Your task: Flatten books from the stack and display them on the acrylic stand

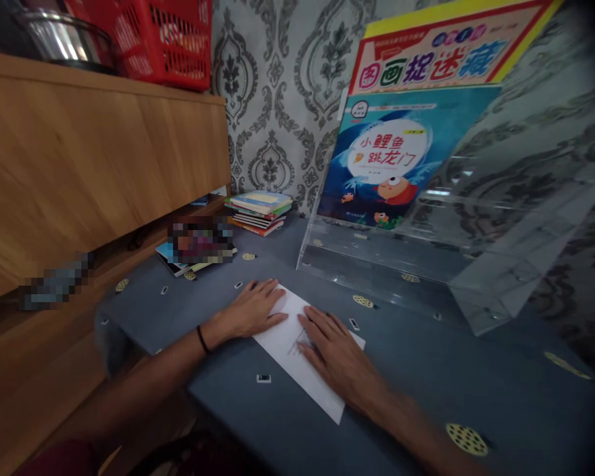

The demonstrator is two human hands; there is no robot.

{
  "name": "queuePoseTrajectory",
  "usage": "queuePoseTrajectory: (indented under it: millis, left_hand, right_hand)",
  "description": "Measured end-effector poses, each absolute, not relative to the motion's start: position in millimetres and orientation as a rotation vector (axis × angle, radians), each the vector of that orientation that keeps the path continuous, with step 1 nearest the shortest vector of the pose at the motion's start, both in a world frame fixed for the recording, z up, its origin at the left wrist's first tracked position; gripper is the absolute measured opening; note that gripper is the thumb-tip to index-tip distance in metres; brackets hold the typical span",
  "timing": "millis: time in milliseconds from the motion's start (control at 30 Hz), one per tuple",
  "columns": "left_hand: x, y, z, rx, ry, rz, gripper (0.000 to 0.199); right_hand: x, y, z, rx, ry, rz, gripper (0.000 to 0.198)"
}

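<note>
Pressing down on a folded-looking white sheet (307, 373) with both palms, fingers laid out flat, no pinch showing. Right hand (334, 350) is covering the sheet's right part, its fingers lying close side by side and pointing up and left, thumb tucked by some dark marks (292, 349) on the paper. Left hand (248, 311) is resting over the upper left edge, fingers nearly together, thumb standing apart and reaching toward the right fingertips; the two hands are not touching. Black wristband (202, 339) is sitting behind the left fingers, on the wrist. Sheet is lying under and between both sets of fingers, its near corner sticking out below the right thumb. Grey-blue tablecloth (401, 423) is spreading under and around everything, a yellow dotted motif (466, 439) showing right of the right fingers. Past the left fingertips, a blurred-out pile (201, 244) is lying to the left; a book stack (260, 208) is sitting farther beyond. Beyond the right fingers, a clear stand (476, 284) is holding a blue fish-cover book (391, 165). Wooden cabinet (104, 165) is standing far left of the left fingers, carrying a red basket (163, 46) and a metal bowl (74, 39). Patterned wallpaper (272, 86) is backing it all.
</note>
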State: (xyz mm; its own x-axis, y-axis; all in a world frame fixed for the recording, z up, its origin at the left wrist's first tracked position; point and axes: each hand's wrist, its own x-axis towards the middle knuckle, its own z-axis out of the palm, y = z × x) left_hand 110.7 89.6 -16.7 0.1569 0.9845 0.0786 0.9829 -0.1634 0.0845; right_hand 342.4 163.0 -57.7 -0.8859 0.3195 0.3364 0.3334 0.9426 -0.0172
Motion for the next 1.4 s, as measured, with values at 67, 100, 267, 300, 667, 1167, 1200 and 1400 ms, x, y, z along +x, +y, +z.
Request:
queuePoseTrajectory:
  millis: [67,100,267,300,667,1167,1200,1400]
  left_hand:
    - [111.5,90.9,-14.4,2.402,2.047,0.211,0.050]
    - [111.7,91.5,-14.0,2.409,2.069,0.224,0.047]
    - [109.8,91.2,-17.9,2.405,2.152,0.277,0.030]
    - [109.1,90.6,-18.7,2.409,2.144,0.274,0.030]
    - [108.8,86.2,-26.7,2.404,2.126,0.365,0.032]
    - [57.5,62.5,-16.1,2.178,1.861,0.821,0.038]
    - [60.3,50.3,-15.9,2.189,1.918,0.856,0.035]
    - [90.6,-20.3,-29.5,2.391,2.066,0.832,0.033]
  right_hand:
    - [332.6,157.9,-54.8,-0.560,-2.765,-0.029,0.047]
    - [325.9,153.9,-53.4,-0.604,-2.765,-0.006,0.045]
    - [289.5,133.7,-45.5,-0.700,-2.764,0.186,0.047]
    - [284.6,131.3,-43.5,-0.721,-2.764,0.222,0.048]
    - [304.1,121.3,-36.1,-0.940,-2.769,0.235,0.052]
    - [285.5,108.0,-24.8,-0.124,-2.853,0.279,0.034]
    - [281.4,107.6,-25.0,-0.088,-2.841,0.301,0.034]
    - [274.0,107.8,-30.1,-0.110,-2.802,0.375,0.037]
